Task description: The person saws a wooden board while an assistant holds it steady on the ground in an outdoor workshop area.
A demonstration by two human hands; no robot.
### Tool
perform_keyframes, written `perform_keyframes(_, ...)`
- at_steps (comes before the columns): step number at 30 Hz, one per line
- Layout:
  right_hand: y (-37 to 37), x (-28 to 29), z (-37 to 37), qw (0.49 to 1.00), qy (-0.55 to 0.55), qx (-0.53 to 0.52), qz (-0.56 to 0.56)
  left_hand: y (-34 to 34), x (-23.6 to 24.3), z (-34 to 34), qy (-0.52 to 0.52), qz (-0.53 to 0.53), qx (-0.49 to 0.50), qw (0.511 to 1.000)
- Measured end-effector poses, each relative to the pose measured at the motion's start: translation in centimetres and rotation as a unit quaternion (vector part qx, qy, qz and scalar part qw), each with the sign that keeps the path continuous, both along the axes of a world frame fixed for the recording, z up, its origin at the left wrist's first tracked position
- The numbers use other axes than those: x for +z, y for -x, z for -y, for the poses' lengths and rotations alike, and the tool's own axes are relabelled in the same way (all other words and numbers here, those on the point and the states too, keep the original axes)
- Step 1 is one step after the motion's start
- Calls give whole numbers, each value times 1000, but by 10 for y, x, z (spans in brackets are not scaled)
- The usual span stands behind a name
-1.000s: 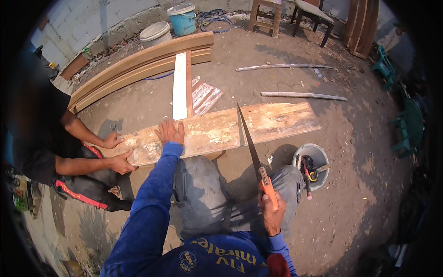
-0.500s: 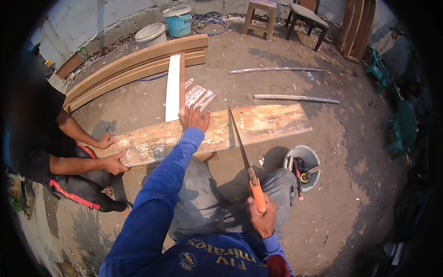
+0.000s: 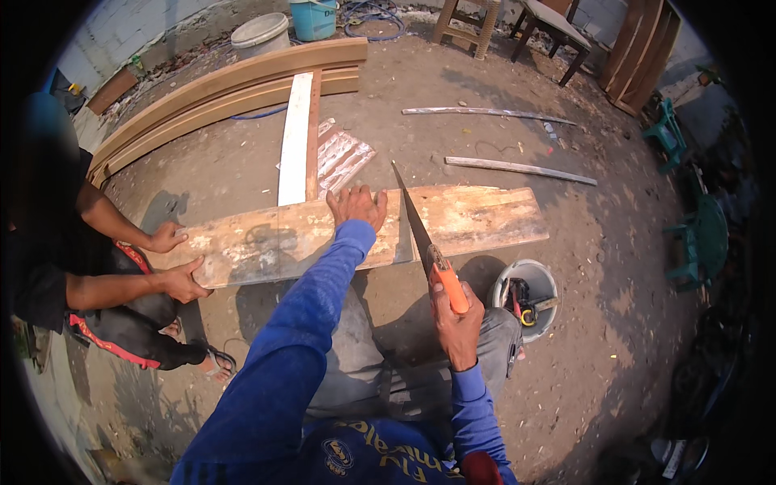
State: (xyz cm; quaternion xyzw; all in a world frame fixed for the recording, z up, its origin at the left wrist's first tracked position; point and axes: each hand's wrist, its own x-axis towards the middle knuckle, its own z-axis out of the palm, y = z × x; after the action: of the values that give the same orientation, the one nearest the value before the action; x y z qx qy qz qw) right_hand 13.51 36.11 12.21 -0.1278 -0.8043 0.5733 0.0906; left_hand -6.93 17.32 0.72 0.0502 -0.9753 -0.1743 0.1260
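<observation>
A long, worn wooden board (image 3: pixel 477 218) lies across in front of me. My left hand (image 3: pixel 358 208) presses on its top near the middle, palm down with the fingers stretched toward the far edge. In my right hand (image 3: pixel 458 322), wrapped around its orange handle, is a handsaw (image 3: pixel 415 222). The saw's blade slants up and to the left across the board, beside a narrow dark line or gap running across the wood. Whether the teeth touch the wood I cannot tell. At the left end, another person's two hands (image 3: pixel 184 279) grip the board.
A grey bucket of tools (image 3: pixel 543 323) stands by my right knee. Beyond the board lie a white-faced strip (image 3: pixel 297 145), stacked beams (image 3: pixel 234 93) and two thin sticks (image 3: pixel 521 170). Green chairs (image 3: pixel 702 242) stand at the right, a dark chair (image 3: pixel 556 28) farther back.
My right hand has moved forward with the saw, bringing its handle closer to the board. My left hand has shifted right along the board, nearer the blade.
</observation>
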Motion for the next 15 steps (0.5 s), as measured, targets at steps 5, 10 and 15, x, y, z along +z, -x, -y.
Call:
perform_keyframes(5, 15, -3, 13, 999, -21, 30, 12, -5, -8, 6, 22, 22, -3, 1000)
perform_keyframes(10, -116, 40, -5, 998, -37, -4, 48, -3, 3, -1, 10, 36, 4, 999)
perform_keyframes(15, -93, 25, -5, 998, -59, 4, 19, -2, 13, -5, -17, 68, -8, 998)
